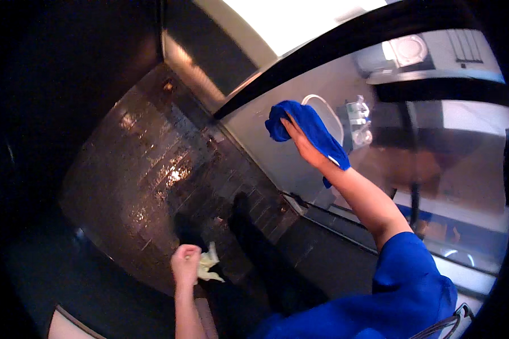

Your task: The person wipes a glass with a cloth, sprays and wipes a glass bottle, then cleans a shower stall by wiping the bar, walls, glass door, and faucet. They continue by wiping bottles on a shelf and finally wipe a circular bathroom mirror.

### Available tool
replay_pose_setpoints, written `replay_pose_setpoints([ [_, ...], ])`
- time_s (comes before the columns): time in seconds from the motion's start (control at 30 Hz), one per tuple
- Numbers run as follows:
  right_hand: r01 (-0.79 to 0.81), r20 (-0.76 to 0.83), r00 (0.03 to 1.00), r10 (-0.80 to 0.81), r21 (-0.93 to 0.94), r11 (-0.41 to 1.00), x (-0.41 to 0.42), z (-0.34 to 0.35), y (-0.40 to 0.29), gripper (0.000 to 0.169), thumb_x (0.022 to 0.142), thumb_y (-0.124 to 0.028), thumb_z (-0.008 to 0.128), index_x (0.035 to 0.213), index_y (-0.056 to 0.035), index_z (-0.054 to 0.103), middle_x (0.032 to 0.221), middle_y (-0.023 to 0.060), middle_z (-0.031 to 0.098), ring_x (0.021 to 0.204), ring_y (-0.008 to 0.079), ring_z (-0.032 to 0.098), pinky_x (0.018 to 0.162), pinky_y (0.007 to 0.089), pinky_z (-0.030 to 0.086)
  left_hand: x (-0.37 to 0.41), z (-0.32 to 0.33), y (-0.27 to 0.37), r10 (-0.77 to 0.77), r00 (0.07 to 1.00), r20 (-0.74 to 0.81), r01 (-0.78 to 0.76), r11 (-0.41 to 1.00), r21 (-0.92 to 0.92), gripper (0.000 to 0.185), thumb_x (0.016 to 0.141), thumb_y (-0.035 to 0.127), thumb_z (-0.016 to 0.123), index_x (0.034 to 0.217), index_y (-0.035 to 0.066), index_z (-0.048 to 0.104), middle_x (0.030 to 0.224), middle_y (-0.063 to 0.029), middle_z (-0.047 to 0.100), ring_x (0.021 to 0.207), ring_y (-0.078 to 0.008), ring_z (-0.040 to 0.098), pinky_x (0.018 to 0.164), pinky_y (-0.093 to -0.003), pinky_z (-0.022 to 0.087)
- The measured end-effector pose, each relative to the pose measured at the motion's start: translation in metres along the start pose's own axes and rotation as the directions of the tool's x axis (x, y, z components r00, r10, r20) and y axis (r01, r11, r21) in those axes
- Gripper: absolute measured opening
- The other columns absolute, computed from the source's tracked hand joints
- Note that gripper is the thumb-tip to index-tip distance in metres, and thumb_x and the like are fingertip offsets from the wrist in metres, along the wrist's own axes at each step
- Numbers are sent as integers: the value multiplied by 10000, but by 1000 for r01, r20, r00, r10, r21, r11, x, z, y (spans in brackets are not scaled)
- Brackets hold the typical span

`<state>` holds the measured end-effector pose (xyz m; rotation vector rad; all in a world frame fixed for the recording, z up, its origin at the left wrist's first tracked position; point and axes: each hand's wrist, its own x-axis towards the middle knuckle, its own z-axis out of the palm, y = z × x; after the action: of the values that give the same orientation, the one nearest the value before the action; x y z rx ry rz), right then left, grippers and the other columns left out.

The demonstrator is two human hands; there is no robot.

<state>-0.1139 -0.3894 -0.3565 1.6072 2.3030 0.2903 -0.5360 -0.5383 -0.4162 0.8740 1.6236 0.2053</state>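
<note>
My right hand [299, 134] is raised and presses a blue cloth [318, 127] against a glass panel [254, 127]; part of the cloth hangs beside the wrist. Low in front of me, my left hand [185, 259] is closed around a crumpled pale yellow cloth [208, 265], whose loose ends stick out to the right of the fist. Through or in the glass, a pale oval ring [328, 112] and several clear bottles [358, 114] show near the blue cloth.
Below lies a dark, wet, glossy tiled floor [152, 169], where my legs in dark trousers stand. A black frame [322, 51] edges the glass above. A low sill or rail [339, 216] runs along its foot. Dark walls rise at the left.
</note>
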Motion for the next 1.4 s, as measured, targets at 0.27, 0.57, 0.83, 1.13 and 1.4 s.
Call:
replay_pose_setpoints([
  [0.27, -171, -19, 975, 223, 579, 797, 115, 255, -77, 417, 921, -143, 406, 1333, -103, 459, 1386, 126, 436, 1279, 316, 411, 1079, 396, 316, 42, 151, -69, -176, 939, 296, 156, 984, 90, 180, 800, 224, 659, 894, 71, 653, 810, -86, 681, 747, -202, 653, 685, -310, 488],
  [0.57, -433, 427, 894, 136, 746, 506, -56, 397, -127, 359, 978, -313, 420, 1235, -86, 524, 1180, 169, 580, 1095, 297, 557, 905, 377, 425, 72, 241, -116, -158, 842, 516, 210, 977, -44, 158, 845, 187, 638, 936, 60, 615, 844, -71, 673, 800, -181, 648, 713, -299, 491],
  [0.83, -967, 999, -36, 8, -37, 252, -305, 360, -134, 395, 898, -321, 468, 1144, -29, 566, 979, 121, 651, 888, 268, 611, 812, 391, 475, 92, 243, -130, -117, 877, 466, 193, 974, -118, 169, 799, 166, 675, 928, 70, 622, 790, -30, 662, 732, -154, 629, 692, -294, 487],
  [1.13, -896, 640, 388, -664, 432, -107, -75, 184, -197, 643, 877, -484, 558, 1280, 5, 447, 1171, 125, 566, 1080, 206, 529, 929, 343, 422, 98, 236, -141, -1, 860, 510, 157, 952, -263, 638, 797, 279, 702, 1319, 58, 409, 1267, -127, 499, 1165, -263, 486, 967, -392, 393],
  [1.4, -397, 425, 904, -32, 866, 304, -97, 148, -247, 882, 637, -497, 784, 1273, 10, 441, 1216, 210, 446, 1145, 335, 435, 983, 412, 334, 99, 220, -125, -227, 857, 464, 479, 682, -552, 442, 813, 197, 673, 1190, 16, 531, 1111, -105, 597, 985, -207, 583, 845, -347, 469],
])
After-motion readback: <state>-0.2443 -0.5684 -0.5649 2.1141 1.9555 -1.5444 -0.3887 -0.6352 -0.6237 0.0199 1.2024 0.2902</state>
